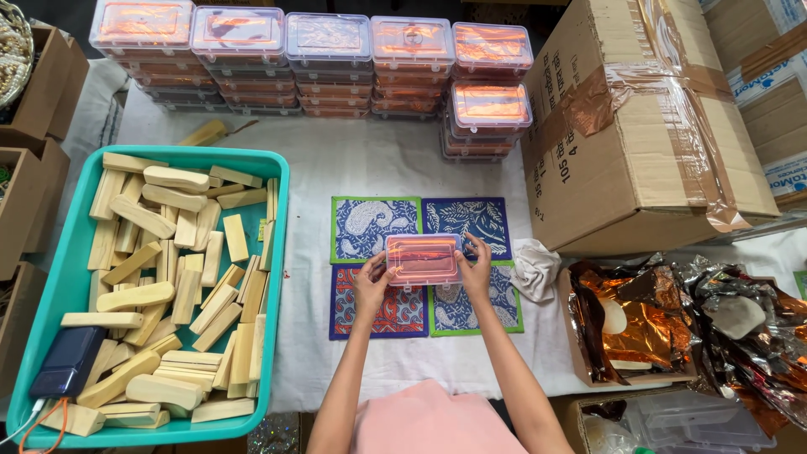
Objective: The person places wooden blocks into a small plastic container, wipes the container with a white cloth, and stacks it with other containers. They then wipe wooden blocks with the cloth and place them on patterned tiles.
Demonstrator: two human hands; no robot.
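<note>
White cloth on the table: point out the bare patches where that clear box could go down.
Free: the cloth between the stacked boxes and the four printed mats, and the strip between the teal tray and the mats. Crowded: the right side, with the cardboard carton and foil wrappers. Both hands hold the clear box.

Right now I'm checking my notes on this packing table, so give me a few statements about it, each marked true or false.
1. Both hands hold one clear box. True.
2. The box is over four patterned mats. True.
3. The teal tray holds metal screws. False: wooden blocks.
4. The stacked boxes sit nearest the person. False: along the far edge.
5. A cardboard carton stands to the right. True.
</note>
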